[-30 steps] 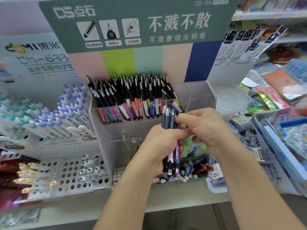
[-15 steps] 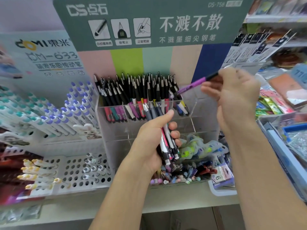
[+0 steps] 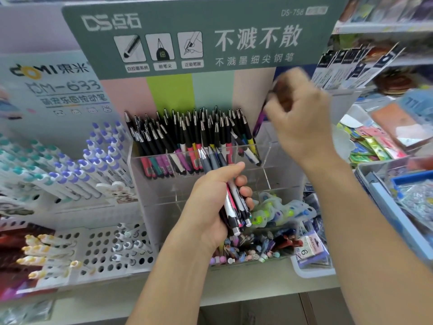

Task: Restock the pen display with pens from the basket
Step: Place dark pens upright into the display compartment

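Between the left hand's [image 3: 210,202] curled fingers [image 3: 243,192]: a bundle of pens [image 3: 234,205], held before the clear display box [image 3: 269,158], whose back row is packed with pens. Right hand [image 3: 302,118] fingers pinch a purple pen [image 3: 259,121] above its right end.

In my left grip [image 3: 218,198] I hold a bundle of pens [image 3: 234,202], grey rubber sections pointing up past my thumb, white, pink and dark barrels slanting down below my fingers. Up and to the right, my right grip [image 3: 297,113] pinches a single purple pen [image 3: 259,121], tilted, its lower end just above the clear pen display [image 3: 269,158], whose back row beyond my left grip is packed with black-tipped pens standing upright.
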A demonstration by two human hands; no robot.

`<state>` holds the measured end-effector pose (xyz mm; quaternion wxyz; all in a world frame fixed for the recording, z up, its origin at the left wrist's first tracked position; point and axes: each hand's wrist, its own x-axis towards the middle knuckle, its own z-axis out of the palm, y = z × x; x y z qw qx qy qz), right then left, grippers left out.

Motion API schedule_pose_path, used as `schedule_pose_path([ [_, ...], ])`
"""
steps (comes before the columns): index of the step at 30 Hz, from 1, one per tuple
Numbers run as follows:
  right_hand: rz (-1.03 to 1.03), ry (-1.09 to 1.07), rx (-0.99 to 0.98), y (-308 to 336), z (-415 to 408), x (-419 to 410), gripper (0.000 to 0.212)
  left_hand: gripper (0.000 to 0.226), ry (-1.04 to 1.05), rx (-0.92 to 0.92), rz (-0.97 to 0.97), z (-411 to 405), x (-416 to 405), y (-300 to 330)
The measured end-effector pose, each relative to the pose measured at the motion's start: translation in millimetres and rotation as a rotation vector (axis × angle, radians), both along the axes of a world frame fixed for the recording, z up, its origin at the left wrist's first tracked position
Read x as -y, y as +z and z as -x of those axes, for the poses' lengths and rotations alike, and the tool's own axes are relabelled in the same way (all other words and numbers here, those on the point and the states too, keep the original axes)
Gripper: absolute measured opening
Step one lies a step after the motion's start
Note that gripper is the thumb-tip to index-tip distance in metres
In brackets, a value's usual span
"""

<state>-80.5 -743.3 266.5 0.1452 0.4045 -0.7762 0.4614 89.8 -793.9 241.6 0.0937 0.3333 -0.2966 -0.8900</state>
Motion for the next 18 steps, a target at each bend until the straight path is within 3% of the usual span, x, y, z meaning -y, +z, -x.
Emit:
schedule_pose_path([
  [4,-0.318,0.063,0.044,-25.6,-3.5,8.4,0.022,0.014,0.0,0.006,0.005,2.0,-2.2,2.5],
  [9,-0.24,0.041,0.115,-27.6,-5.8,13.6,0.009,0.016,0.002,0.011,0.003,2.7,-2.9,5.2],
  [15,-0.295,0.1,0.229,-21.0,-10.2,6.5,0.021,0.014,-0.012,0.022,0.023,2.9,-4.8,8.5],
  [18,-0.16,0.026,0.27,-5.3,-21.6,-10.5,0.02,0.008,-0.045,-0.002,0.015,3.1,-6.7,11.9],
])
